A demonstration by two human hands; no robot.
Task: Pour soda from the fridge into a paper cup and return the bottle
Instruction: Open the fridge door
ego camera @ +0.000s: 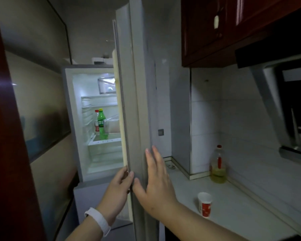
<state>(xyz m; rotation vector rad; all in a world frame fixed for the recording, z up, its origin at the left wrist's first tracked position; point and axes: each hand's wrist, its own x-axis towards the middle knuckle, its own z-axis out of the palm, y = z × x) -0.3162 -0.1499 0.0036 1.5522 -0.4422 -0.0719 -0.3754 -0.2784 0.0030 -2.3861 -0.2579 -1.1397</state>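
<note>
Seen edge-on, the open fridge door (139,101) is held at its lower end between two hands. The left hand (119,184), a white wristband (98,220) at its wrist, is curled round the door's inner edge, its fingers (131,174) wrapped over it. The right hand (156,178) is laid flat on the outer face, fingers (152,157) straight and slightly spread. Right of the door, a red-and-white paper cup (205,204) is stood upright on the pale worktop (233,214), bare surface around it. Farther back, a bottle of yellow liquid (218,164) is set by the tiled wall. Past the door edge, the green soda bottle (102,124) is seen upright on a shelf of the lit fridge (69,119), a red-capped bottle (96,120) just behind it. The shelf's right part is hidden by the door.
</note>
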